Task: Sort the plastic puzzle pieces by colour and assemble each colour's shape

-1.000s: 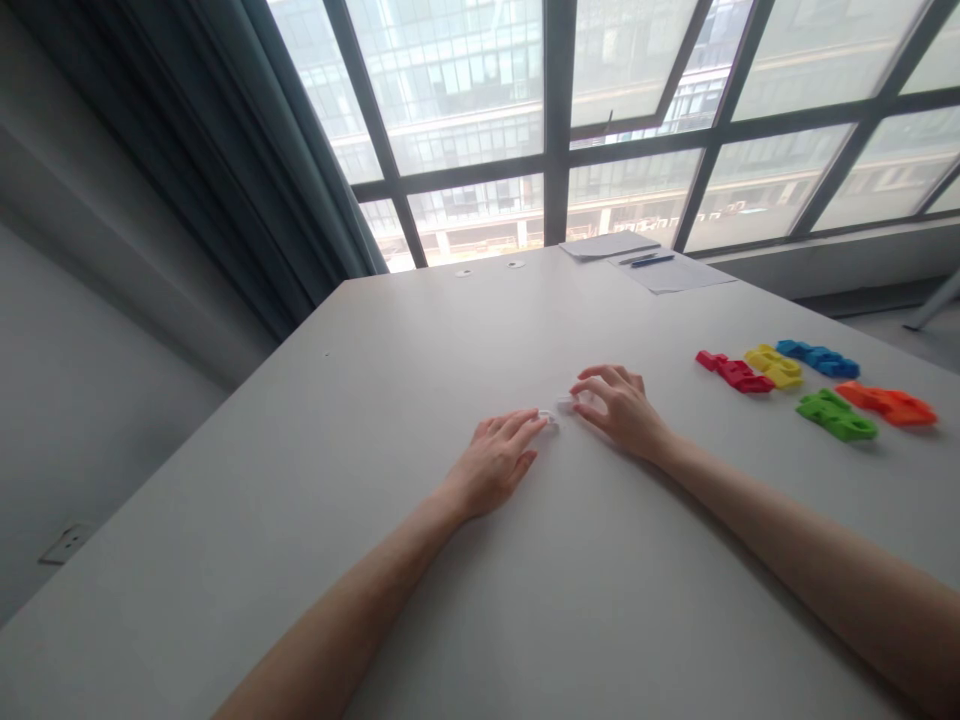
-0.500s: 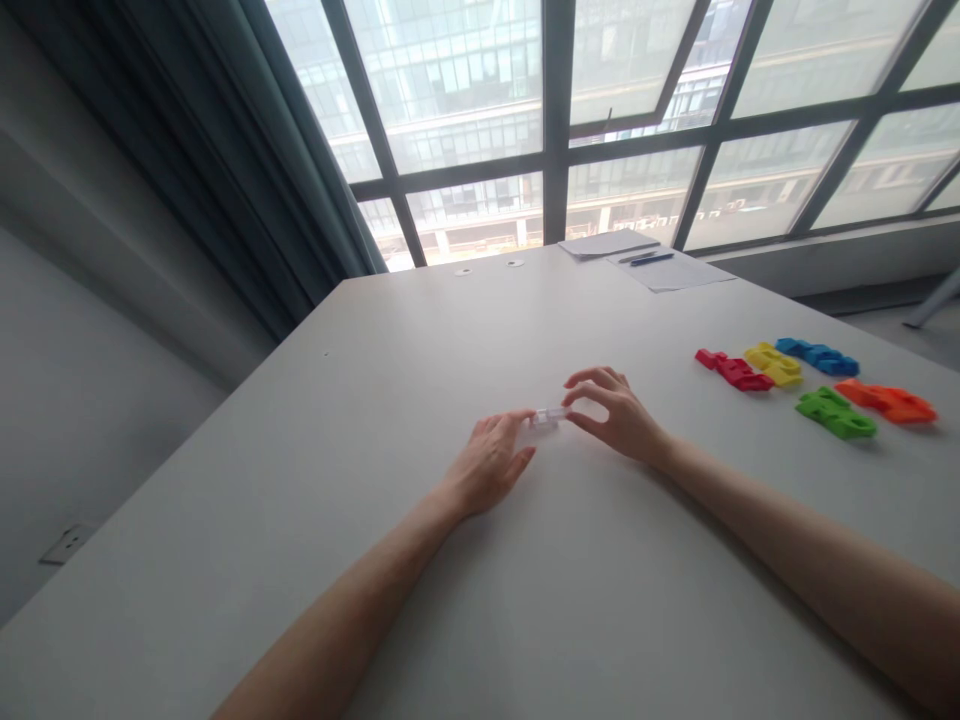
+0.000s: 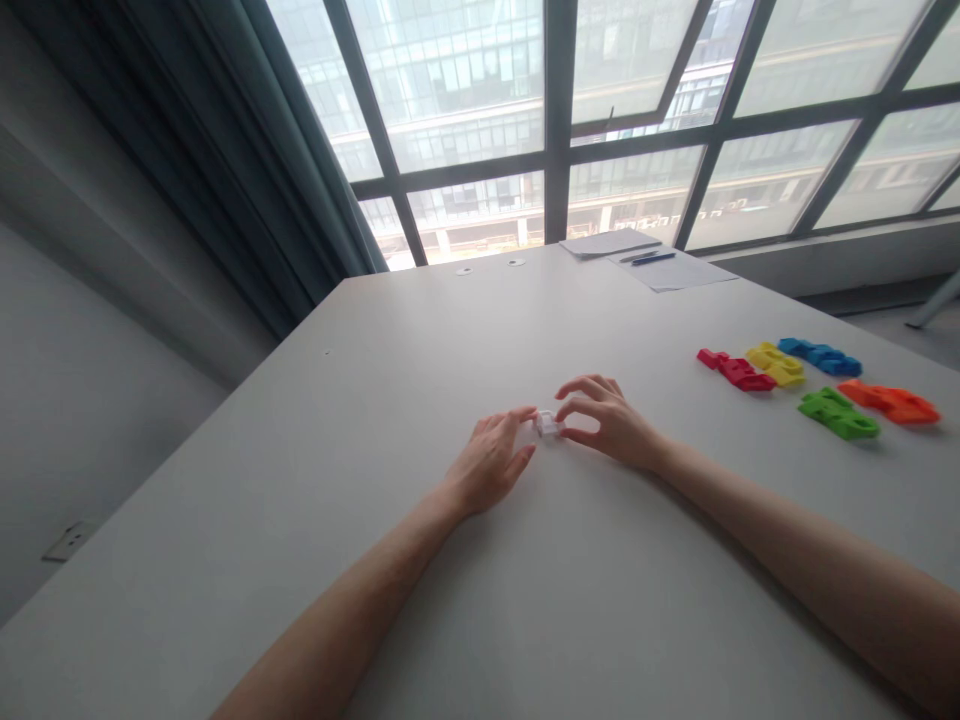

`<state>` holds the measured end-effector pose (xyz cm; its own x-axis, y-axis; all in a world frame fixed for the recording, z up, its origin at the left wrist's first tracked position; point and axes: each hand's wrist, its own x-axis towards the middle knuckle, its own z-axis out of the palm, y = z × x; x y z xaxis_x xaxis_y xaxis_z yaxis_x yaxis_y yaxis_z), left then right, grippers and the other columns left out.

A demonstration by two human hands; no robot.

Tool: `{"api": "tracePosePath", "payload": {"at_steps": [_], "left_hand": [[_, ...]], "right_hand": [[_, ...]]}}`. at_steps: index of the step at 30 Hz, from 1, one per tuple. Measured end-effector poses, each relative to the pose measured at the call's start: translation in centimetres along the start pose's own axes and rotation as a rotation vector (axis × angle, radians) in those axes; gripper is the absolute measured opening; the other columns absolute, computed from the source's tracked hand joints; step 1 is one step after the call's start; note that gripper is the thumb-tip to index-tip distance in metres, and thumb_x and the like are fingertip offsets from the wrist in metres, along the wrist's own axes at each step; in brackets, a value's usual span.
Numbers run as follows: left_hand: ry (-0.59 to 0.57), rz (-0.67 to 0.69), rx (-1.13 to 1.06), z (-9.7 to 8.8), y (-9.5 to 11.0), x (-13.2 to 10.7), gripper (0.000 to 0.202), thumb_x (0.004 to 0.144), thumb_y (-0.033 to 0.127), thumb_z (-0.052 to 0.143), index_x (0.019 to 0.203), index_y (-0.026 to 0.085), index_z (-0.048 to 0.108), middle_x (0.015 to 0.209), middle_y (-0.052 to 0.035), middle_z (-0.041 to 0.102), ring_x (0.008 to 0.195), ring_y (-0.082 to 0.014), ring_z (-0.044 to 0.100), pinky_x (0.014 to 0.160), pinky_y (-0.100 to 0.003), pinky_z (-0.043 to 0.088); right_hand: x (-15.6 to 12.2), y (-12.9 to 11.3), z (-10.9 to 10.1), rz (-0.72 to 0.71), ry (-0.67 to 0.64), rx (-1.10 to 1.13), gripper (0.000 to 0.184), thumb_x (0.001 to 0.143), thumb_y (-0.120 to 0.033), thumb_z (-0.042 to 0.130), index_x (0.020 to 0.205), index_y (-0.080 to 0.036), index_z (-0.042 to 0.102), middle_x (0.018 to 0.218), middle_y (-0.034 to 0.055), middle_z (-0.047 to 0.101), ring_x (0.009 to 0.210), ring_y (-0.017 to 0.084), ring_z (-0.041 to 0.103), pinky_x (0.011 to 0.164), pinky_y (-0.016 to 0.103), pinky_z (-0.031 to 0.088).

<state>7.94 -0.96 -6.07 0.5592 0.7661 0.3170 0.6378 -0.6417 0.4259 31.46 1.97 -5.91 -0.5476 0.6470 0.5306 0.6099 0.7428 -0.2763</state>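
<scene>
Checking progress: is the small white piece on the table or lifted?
Cannot tell: both hands' fingertips pinch the small white piece low over the table.

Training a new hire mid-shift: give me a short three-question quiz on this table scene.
1. True or false: the small white piece sits between the fingertips of the left hand and right hand.
2. How many coloured pieces lie at the person's right?
3. Which coloured piece is nearest the right hand: A green, B red, C blue?

Key: 1 true. 2 five: red, yellow, blue, green, orange. 3 B.
</scene>
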Motion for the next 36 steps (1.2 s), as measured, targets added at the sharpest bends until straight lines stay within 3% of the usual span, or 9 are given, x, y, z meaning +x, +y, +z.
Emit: {"api": "tracePosePath", "payload": {"at_steps": [14, 17, 22, 26, 30, 36], "left_hand": [[-0.02, 0.013, 0.004, -0.3, 0.3, 0.0, 0.041, 0.092, 0.021, 0.047, 0.132, 0.021, 0.039, 0.131, -0.0097, 0.058, 0.122, -0.0233, 0.052, 0.106, -0.045, 0.037], [-0.033, 0.017, 0.025, -0.5, 0.5, -0.1, 0.043, 0.093, 0.021, 0.046, 0.135, 0.022, 0.039, 0.131, -0.0089, 0.058, 0.122, -0.023, 0.051, 0.106, -0.044, 0.038], [-0.084, 0.086, 0.079, -0.8, 0.8, 0.0, 0.044, 0.094, 0.018, 0.043, 0.137, 0.03, 0.042, 0.142, -0.0064, 0.049, 0.129, -0.0219, 0.046, 0.107, -0.044, 0.035], [-0.114, 0.103, 0.146, -0.7, 0.8, 0.0, 0.04, 0.096, 0.021, 0.043, 0.131, 0.036, 0.051, 0.144, -0.0058, 0.045, 0.128, -0.0234, 0.046, 0.108, -0.047, 0.033], [-0.142, 0.102, 0.174, -0.6, 0.8, 0.1, 0.039, 0.096, 0.024, 0.045, 0.132, 0.037, 0.051, 0.146, -0.0057, 0.043, 0.128, -0.0247, 0.045, 0.108, -0.049, 0.032], [-0.159, 0.086, 0.176, -0.5, 0.7, 0.1, 0.036, 0.097, 0.03, 0.043, 0.132, 0.035, 0.05, 0.147, -0.005, 0.043, 0.129, -0.024, 0.044, 0.108, -0.047, 0.032]], "right_hand": [[0.0, 0.1, 0.1, 0.017, -0.006, 0.007, 0.014, 0.086, -0.039, 0.063, 0.089, -0.026, 0.063, 0.114, 0.0064, 0.063, 0.111, 0.024, 0.052, 0.095, 0.041, 0.038], [0.1, 0.8, -0.1, 0.115, 0.089, 0.032, 0.016, 0.09, -0.04, 0.055, 0.092, -0.026, 0.063, 0.11, 0.0065, 0.064, 0.108, 0.023, 0.055, 0.094, 0.041, 0.039], [-0.1, 3.1, -0.2, 0.395, 0.254, -0.103, 0.022, 0.092, -0.037, 0.046, 0.091, -0.024, 0.064, 0.106, 0.0083, 0.065, 0.105, 0.027, 0.055, 0.09, 0.046, 0.039], [-0.4, 4.1, 0.3, 0.504, 0.183, -0.172, 0.026, 0.089, -0.041, 0.05, 0.101, -0.023, 0.064, 0.112, 0.0113, 0.064, 0.107, 0.032, 0.054, 0.085, 0.049, 0.04], [-0.5, 4.1, 0.6, 0.47, 0.101, -0.208, 0.029, 0.087, -0.041, 0.053, 0.107, -0.023, 0.063, 0.115, 0.0112, 0.062, 0.11, 0.032, 0.052, 0.085, 0.049, 0.04], [-0.7, 4.2, 0.6, 0.468, 0.086, -0.199, 0.025, 0.086, -0.034, 0.053, 0.106, -0.024, 0.063, 0.111, 0.0093, 0.066, 0.109, 0.031, 0.054, 0.087, 0.049, 0.04]]}}
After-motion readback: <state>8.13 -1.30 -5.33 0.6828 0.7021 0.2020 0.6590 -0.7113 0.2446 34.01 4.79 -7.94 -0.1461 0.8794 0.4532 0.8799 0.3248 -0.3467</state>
